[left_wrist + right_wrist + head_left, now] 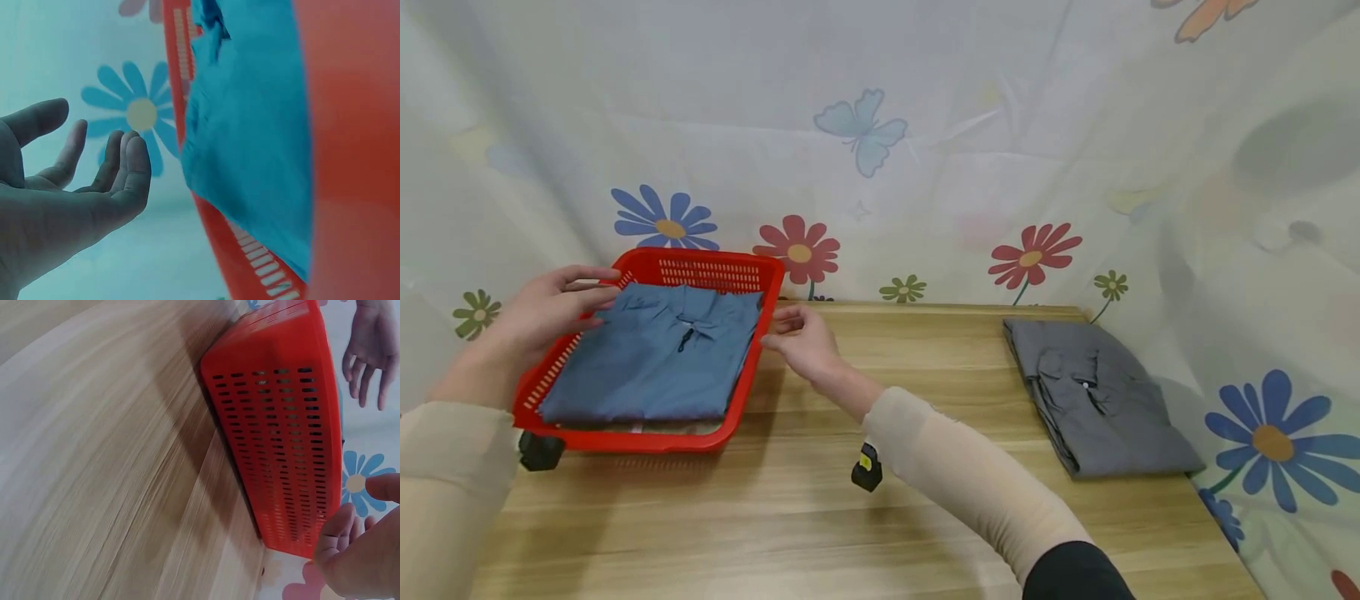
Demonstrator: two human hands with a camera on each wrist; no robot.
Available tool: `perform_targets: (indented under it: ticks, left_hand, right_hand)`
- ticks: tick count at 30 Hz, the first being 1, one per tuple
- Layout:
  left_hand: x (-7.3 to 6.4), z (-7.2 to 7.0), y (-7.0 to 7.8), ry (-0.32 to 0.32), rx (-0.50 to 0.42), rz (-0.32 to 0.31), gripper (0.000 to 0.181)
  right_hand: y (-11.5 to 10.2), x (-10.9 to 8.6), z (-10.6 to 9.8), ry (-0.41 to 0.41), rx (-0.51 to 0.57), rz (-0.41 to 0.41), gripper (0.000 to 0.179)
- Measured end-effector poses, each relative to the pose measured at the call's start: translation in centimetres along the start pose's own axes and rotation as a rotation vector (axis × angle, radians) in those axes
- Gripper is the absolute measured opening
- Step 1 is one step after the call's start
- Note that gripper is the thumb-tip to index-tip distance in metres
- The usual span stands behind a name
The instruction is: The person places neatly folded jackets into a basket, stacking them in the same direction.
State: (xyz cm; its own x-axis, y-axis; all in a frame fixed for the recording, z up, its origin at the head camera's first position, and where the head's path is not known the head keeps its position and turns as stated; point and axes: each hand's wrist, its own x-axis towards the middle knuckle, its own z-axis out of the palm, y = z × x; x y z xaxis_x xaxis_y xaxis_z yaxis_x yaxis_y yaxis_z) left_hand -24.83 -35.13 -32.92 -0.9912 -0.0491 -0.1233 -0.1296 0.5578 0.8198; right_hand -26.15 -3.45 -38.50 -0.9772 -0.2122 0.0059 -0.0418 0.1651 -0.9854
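A red plastic basket (pixel 655 440) with slotted walls stands at the left of the table. Inside lies a neatly folded blue garment (pixel 655 362) with a small dark zipper pull. My left hand (pixel 546 317) hovers at the basket's left side, fingers extended over the rim and holding nothing. In the left wrist view its fingers curve loosely beside the basket. On the opposite side, my right hand (pixel 808 343) has its fingertips right at the right rim, with fingers relaxed. From the right wrist view, its thumb and fingers are apart near the basket wall (pixel 275 444).
A folded grey garment (pixel 1097 408) lies at the right of the wooden table (pixel 880 392). Behind and to the right hangs a white curtain (pixel 955 192) printed with flowers and a butterfly. A black wrist device (pixel 867 468) hangs below the right wrist.
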Motion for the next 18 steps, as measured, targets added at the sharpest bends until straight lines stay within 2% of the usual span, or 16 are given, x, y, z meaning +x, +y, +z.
perform_targets:
  ticks: [5, 11, 18]
  left_hand:
    - [-0.7, 1.6, 2.3, -0.023, 0.047, 0.062, 0.075]
    - [-1.8, 3.4, 4.8, -0.061, 0.062, 0.156, 0.066]
    - [-3.1, 5.9, 6.9, -0.022, 0.063, 0.226, 0.056]
  right_hand:
    - [0.2, -0.6, -1.0, -0.038, -0.085, -0.008, 0.029]
    - [0.8, -1.4, -2.4, -0.093, -0.190, -0.069, 0.024]
    - [1.9, -2.3, -3.9, -0.159, -0.361, -0.138, 0.018]
